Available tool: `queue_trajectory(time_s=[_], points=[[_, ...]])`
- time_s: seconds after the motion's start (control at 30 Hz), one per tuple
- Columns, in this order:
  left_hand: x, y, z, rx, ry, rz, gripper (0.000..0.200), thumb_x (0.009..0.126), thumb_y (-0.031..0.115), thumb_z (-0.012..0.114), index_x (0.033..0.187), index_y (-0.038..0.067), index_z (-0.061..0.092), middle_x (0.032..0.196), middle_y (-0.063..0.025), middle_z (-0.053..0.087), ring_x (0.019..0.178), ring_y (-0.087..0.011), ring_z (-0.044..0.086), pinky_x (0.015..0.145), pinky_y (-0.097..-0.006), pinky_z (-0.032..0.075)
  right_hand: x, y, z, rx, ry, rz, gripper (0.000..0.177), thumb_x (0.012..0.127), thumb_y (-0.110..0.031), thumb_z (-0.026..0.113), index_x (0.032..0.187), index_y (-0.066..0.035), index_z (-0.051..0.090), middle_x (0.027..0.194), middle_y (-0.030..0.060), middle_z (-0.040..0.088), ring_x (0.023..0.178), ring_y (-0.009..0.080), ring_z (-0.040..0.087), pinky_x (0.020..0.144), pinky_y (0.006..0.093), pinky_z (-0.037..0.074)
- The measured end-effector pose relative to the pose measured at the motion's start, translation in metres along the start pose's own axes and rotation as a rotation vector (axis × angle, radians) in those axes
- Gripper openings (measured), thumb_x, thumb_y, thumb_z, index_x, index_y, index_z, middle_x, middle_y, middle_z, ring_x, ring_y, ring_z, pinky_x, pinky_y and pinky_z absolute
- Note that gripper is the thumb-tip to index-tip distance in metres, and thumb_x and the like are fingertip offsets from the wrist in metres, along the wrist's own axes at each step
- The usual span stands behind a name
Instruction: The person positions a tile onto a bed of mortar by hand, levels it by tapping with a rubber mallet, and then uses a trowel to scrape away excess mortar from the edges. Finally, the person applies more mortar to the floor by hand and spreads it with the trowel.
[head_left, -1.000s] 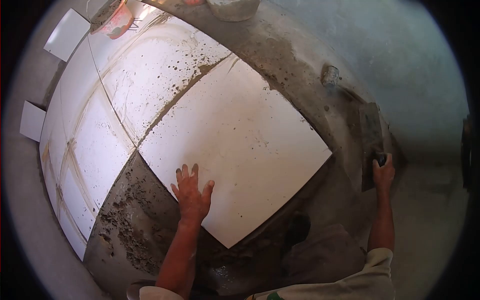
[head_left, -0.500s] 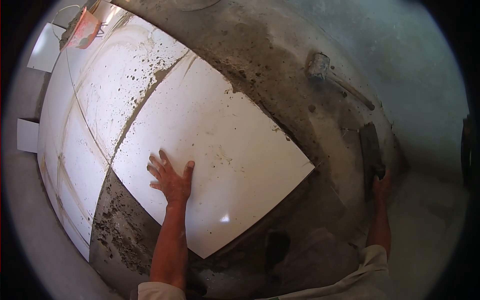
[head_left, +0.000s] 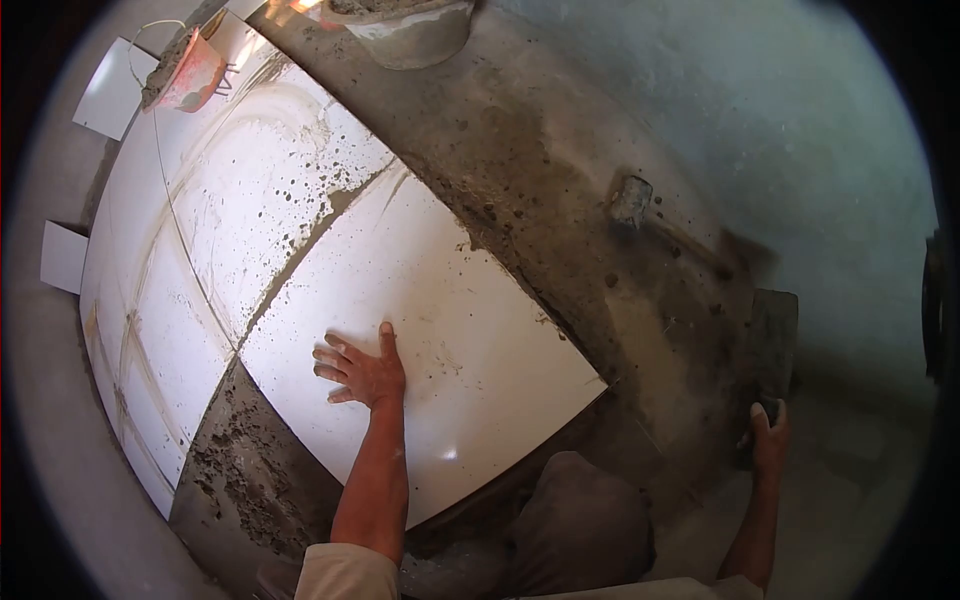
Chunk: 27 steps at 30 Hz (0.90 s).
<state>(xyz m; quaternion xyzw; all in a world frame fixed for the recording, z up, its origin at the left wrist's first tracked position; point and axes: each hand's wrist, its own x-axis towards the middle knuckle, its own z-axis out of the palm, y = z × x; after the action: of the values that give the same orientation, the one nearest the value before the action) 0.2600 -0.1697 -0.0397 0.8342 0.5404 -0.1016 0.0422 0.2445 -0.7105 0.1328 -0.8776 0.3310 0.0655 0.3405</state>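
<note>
Large white tile (head_left: 480, 330): lies on the floor (head_left: 560, 110), one edge beside the spattered tile (head_left: 270, 170), a narrow, dirty gap between. Its near corner points toward the person.

Left hand (head_left: 368, 378): palm down on the large white tile, fingers spread, grasping nothing. The wide spread probably serves to steady the tile, or to prop the leaning body.

Right hand (head_left: 770, 445): closed on the handle of a trowel (head_left: 775, 335), well apart from the tile, near the wall (head_left: 840, 190). The blade points away from the person; the handle grip seems to leave the whole blade free and the fingers behind it.

Mallet (head_left: 631, 201): on the floor beyond the tile's far edge, held by no hand, its handle slanting toward the trowel. Seemingly set there to be off the tile yet near the right hand.

Red bucket (head_left: 192, 78): on the white tiling, dark material inside; likely put there as a firm, flat stand.

Grey tub (head_left: 420, 38): on the floor beyond the tiling, partly out of view.

Rough mortar (head_left: 250, 450): in the untiled patch beside the left forearm, lumpy, perhaps left so as bedding.
</note>
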Motion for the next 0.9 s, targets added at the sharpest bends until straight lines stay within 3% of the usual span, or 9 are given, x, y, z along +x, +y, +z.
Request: queue_trajectory(time_s=[0.03, 0.1, 0.2, 0.23, 0.3, 0.37, 0.57, 0.8, 0.9], points=[[-0.002, 0.0, 0.001, -0.014, -0.007, -0.016, 0.111, 0.079, 0.081, 0.042, 0.153, 0.006, 0.005, 0.158, -0.0227, -0.003, 0.144, -0.0462, -0.003, 0.097, -0.08, 0.008, -0.009, -0.03, 0.009, 0.206, -0.123, 0.001, 0.052, 0.087, -0.03, 0.065, 0.12, 0.006, 0.047, 0.077, 0.0083, 0.058, 0.053, 0.012, 0.055, 0.047, 0.0274, 0.045], [-0.003, 0.001, 0.0, -0.004, 0.04, 0.02, 0.112, 0.078, 0.082, 0.041, 0.153, 0.007, 0.006, 0.158, -0.0222, -0.003, 0.144, -0.0451, -0.003, 0.099, -0.0788, 0.007, -0.008, -0.085, 0.045, 0.331, -0.402, -0.128, 0.038, 0.089, -0.028, 0.062, 0.11, 0.001, 0.047, 0.072, 0.0056, 0.055, 0.047, 0.0103, 0.051, 0.045, 0.0276, 0.043], [-0.003, 0.001, -0.001, 0.003, 0.039, 0.009, 0.113, 0.077, 0.083, 0.043, 0.153, 0.007, 0.007, 0.158, -0.0216, -0.002, 0.144, -0.0441, -0.002, 0.1, -0.0775, 0.006, -0.011, -0.179, 0.119, 0.073, -0.625, -0.24, 0.024, 0.092, -0.023, 0.058, 0.1, -0.003, 0.048, 0.069, 0.0029, 0.055, 0.05, 0.0088, 0.052, 0.045, 0.0263, 0.042], [-0.003, 0.0, -0.001, 0.001, 0.031, -0.002, 0.113, 0.077, 0.083, 0.043, 0.153, 0.007, 0.007, 0.158, -0.0216, -0.002, 0.144, -0.0441, -0.002, 0.1, -0.0775, 0.006, -0.007, -0.2, 0.15, -0.012, -0.646, -0.323, 0.028, 0.092, -0.024, 0.059, 0.1, -0.001, 0.049, 0.074, 0.0117, 0.061, 0.059, 0.021, 0.061, 0.054, 0.0341, 0.048], [-0.003, 0.0, 0.001, 0.033, 0.029, 0.0, 0.114, 0.075, 0.083, 0.045, 0.153, 0.008, 0.008, 0.158, -0.0213, 0.0, 0.145, -0.0436, -0.001, 0.101, -0.0766, 0.007, -0.002, -0.233, 0.216, -0.112, -0.575, -0.508, 0.035, 0.091, -0.029, 0.06, 0.102, 0.002, 0.049, 0.085, 0.0243, 0.065, 0.08, 0.0385, 0.066, 0.071, 0.0442, 0.049], [-0.003, 0.0, 0.003, 0.005, 0.08, 0.02, 0.115, 0.075, 0.082, 0.048, 0.152, 0.006, 0.01, 0.157, -0.0218, 0.002, 0.144, -0.0438, 0.0, 0.101, -0.077, 0.008, -0.01, -0.287, 0.252, -0.185, -0.659, -0.523, 0.04, 0.092, -0.032, 0.059, 0.104, 0.006, 0.05, 0.095, 0.0336, 0.062, 0.097, 0.0493, 0.059, 0.082, 0.0502, 0.045], [-0.003, -0.002, 0.006, -0.003, 0.107, 0.034, 0.115, 0.074, 0.08, 0.052, 0.152, 0.006, 0.01, 0.157, -0.0222, 0.002, 0.144, -0.0441, 0.002, 0.101, -0.0771, 0.008, -0.028, -0.361, 0.305, -0.404, -0.647, -0.654, 0.041, 0.094, -0.029, 0.056, 0.104, 0.01, 0.049, 0.098, 0.0357, 0.061, 0.097, 0.0488, 0.06, 0.086, 0.0503, 0.046], [-0.002, 0.0, 0.003, -0.026, 0.086, 0.034, 0.117, 0.073, 0.082, 0.05, 0.152, 0.006, 0.009, 0.157, -0.0228, 0.0, 0.144, -0.0457, 0.0, 0.101, -0.077, 0.007, -0.024, -0.377, 0.327, -0.501, -0.647, -0.714, 0.039, 0.094, -0.028, 0.056, 0.103, 0.01, 0.05, 0.097, 0.033, 0.063, 0.099, 0.0446, 0.062, 0.087, 0.0501, 0.047], [-0.001, -0.003, 0.007, -0.034, 0.094, 0.036, 0.116, 0.073, 0.082, 0.049, 0.153, 0.009, 0.009, 0.158, -0.0219, 0.0, 0.144, -0.045, -0.001, 0.101, -0.0766, 0.005, -0.019, -0.366, 0.324, -0.481, -0.722, -0.688, 0.038, 0.095, -0.028, 0.055, 0.101, 0.009, 0.05, 0.087, 0.03, 0.064, 0.088, 0.043, 0.064, 0.081, 0.0479, 0.048]])
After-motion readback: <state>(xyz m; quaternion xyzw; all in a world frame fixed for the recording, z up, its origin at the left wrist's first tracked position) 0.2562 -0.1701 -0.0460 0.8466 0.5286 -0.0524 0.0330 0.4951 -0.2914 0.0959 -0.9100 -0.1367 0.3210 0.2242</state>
